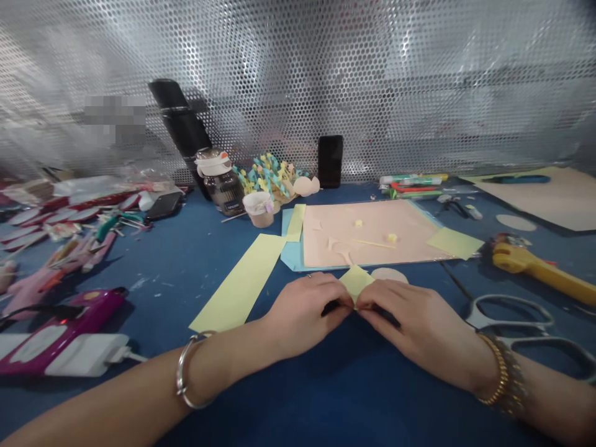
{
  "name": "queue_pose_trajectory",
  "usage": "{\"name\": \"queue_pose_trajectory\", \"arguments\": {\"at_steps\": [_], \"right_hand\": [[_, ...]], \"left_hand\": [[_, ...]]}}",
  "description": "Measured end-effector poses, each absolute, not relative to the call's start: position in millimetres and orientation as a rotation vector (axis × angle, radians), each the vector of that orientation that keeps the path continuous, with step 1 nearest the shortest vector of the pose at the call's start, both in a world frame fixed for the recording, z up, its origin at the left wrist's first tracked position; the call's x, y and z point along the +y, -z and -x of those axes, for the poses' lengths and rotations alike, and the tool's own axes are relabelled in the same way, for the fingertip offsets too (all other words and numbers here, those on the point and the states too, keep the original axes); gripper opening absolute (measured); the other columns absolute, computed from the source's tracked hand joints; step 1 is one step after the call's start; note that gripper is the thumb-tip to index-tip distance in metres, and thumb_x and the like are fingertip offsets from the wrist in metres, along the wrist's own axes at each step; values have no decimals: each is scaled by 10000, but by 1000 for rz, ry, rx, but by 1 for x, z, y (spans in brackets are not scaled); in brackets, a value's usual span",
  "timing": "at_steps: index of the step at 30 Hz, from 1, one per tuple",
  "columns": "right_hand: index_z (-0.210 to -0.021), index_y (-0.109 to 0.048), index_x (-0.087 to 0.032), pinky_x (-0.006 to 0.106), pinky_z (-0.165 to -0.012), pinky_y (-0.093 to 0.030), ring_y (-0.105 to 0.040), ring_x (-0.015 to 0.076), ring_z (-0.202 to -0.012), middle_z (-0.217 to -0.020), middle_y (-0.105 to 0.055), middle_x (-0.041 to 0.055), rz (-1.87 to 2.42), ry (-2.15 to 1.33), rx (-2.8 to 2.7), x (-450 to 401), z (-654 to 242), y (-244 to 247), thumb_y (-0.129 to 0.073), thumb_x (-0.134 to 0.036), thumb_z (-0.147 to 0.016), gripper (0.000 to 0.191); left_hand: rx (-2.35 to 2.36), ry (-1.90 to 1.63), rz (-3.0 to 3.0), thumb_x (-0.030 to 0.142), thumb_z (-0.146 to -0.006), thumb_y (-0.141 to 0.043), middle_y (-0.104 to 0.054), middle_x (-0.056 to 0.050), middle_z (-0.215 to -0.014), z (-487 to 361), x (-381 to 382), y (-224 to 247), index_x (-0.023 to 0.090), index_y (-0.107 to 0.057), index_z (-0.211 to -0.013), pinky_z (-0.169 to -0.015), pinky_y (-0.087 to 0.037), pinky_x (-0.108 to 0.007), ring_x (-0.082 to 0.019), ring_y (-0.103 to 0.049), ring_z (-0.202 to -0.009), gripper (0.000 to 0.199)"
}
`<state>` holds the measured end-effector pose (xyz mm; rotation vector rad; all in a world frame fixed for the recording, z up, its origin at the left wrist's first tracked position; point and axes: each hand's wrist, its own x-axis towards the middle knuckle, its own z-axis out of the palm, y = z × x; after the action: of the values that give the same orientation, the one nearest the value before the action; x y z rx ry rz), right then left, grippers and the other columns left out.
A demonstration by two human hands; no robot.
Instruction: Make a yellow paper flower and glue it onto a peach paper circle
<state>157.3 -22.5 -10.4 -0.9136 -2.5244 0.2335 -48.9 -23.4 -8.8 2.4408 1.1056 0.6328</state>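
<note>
Since the small piece of yellow paper (356, 282) looks thin, light and easily creased, its lower edge suits a grip, where the left hand (307, 313) and right hand (416, 326) both pinch it closed over the blue mat (307, 410), just before the pink sheet (367, 233)

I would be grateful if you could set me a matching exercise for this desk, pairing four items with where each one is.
Items:
1. Small yellow paper piece
2. Scissors
3. Black phone
4. Long yellow paper strip

Places:
A. Upright in front of the perforated metal sheet
B. Flat on the desk, left of the pink paper sheet
C. Pinched between the left hand and right hand
D. Lying to the right of the right hand

Pairs: 1-C, 2-D, 3-A, 4-B
</note>
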Motion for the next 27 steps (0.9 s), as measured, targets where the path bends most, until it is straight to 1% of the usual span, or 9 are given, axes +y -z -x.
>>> {"name": "queue_pose_trajectory", "arguments": {"at_steps": [5, 8, 12, 17, 19, 21, 24, 27], "right_hand": [[-927, -626, -206, 281, -690, -472, -611, 161, -791, -856, -658, 42, 760, 28, -2557, -23, -158, 11, -444, -220, -933, 183], [-917, -646, -198, 288, -701, -479, -620, 171, -818, -850, -665, 49, 739, 110, -2570, -23, -158, 11, -445, -215, -931, 202], [-879, -649, -192, 291, -694, -479, -618, 166, -790, -831, -661, 48, 759, 123, -2585, -23, -158, 10, -453, -221, -926, 203], [-888, -640, -198, 291, -700, -481, -616, 165, -792, -836, -655, 38, 792, 95, -2602, -23, -158, 11, -475, -241, -918, 173], [-879, -639, -198, 282, -695, -479, -615, 159, -780, -825, -654, 34, 802, 81, -2598, -23, -158, 11, -469, -240, -922, 181], [-888, -641, -196, 274, -688, -478, -613, 155, -770, -816, -654, 36, 797, 80, -2591, -23, -157, 12, -459, -238, -927, 191], [-923, -642, -194, 268, -674, -477, -609, 151, -757, -807, -654, 37, 777, 85, -2594, -23, -157, 12, -442, -238, -937, 206], [-927, -643, -195, 260, -665, -476, -605, 143, -737, -799, -653, 33, 757, 86, -2601, -23, -158, 12, -419, -236, -947, 228]], "left_hand": [[1110, -654, -2471, 171, -839, -539, -666, -34, -900, 49, -25, 10, 185, -627, -884, -783, -479, -317, -182, -594, -871, 100], [1107, -661, -2481, 163, -835, -538, -668, -33, -895, 49, -25, 11, 182, -627, -882, -788, -475, -319, -181, -593, -867, 102], [1109, -646, -2484, 153, -826, -546, -665, -33, -892, 49, -25, 11, 176, -622, -872, -790, -470, -319, -180, -585, -865, 92], [1086, -639, -2492, 162, -839, -538, -665, -38, -884, 50, -25, 11, 168, -623, -870, -795, -464, -325, -181, -583, -866, 91], [1096, -659, -2475, 160, -829, -554, -661, -36, -893, 50, -25, 11, 174, -625, -887, -799, -464, -326, -180, -582, -874, 93], [1152, -702, -2429, 141, -811, -573, -645, -34, -900, 51, -26, 10, 186, -629, -931, -766, -473, -313, -174, -585, -856, 140], [1225, -824, -2321, 115, -793, -603, -630, -11, -824, 52, -27, 9, 204, -637, -984, -703, -483, -278, -150, -598, -776, 213], [1204, -934, -2202, 128, -774, -658, -662, 17, -756, 52, -27, 10, 207, -660, -963, -691, -489, -241, -126, -622, -724, 205]]}}
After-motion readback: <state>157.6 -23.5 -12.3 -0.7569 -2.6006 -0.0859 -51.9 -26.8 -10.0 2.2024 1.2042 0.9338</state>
